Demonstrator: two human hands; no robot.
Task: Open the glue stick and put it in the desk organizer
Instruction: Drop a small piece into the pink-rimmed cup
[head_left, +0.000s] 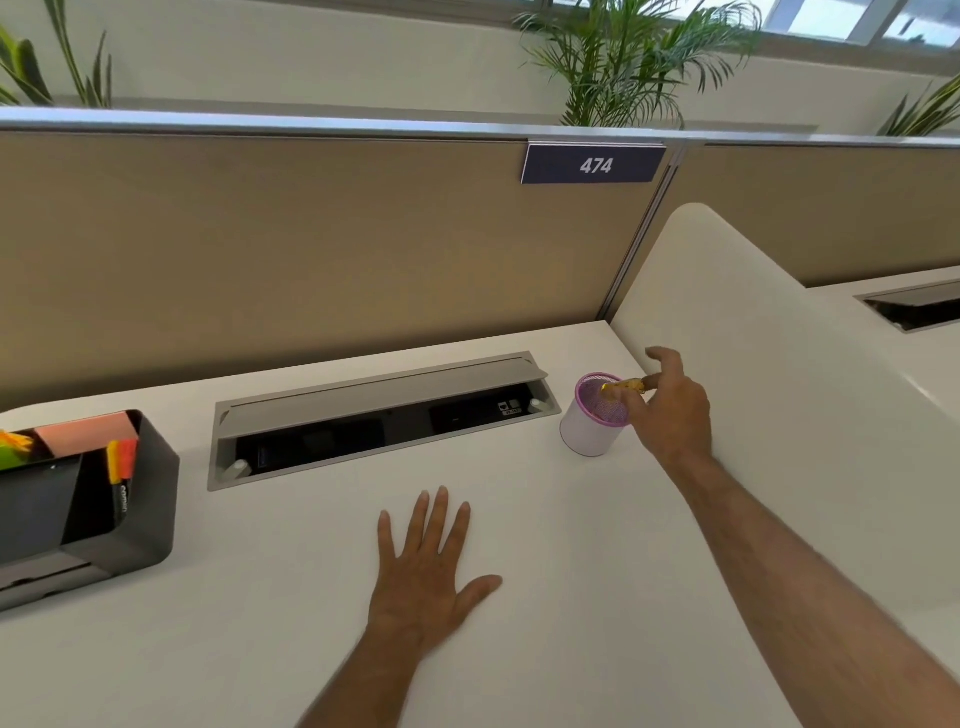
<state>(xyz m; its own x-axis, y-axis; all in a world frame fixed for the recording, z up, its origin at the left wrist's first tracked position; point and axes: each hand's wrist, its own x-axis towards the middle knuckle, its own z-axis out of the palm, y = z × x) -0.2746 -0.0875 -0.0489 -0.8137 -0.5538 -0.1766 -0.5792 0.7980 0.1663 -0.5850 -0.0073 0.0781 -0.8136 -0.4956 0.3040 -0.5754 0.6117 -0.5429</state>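
A small yellow glue stick (625, 387) lies tilted over the rim of a pink mesh cup (589, 431), which stands on the white desk at the right. My right hand (675, 410) pinches the glue stick's outer end with fingertips, so its far part is hidden. My left hand (426, 566) rests flat on the desk near the front, fingers spread, holding nothing. A dark grey desk organizer (150, 499) sits at the far left, with sticky notes and an orange marker inside.
A grey cable tray (384, 415) with its flap raised is sunk into the desk between the organizer and the cup. A tan partition (311, 249) closes the back. A white curved divider (737, 322) rises just right of the cup.
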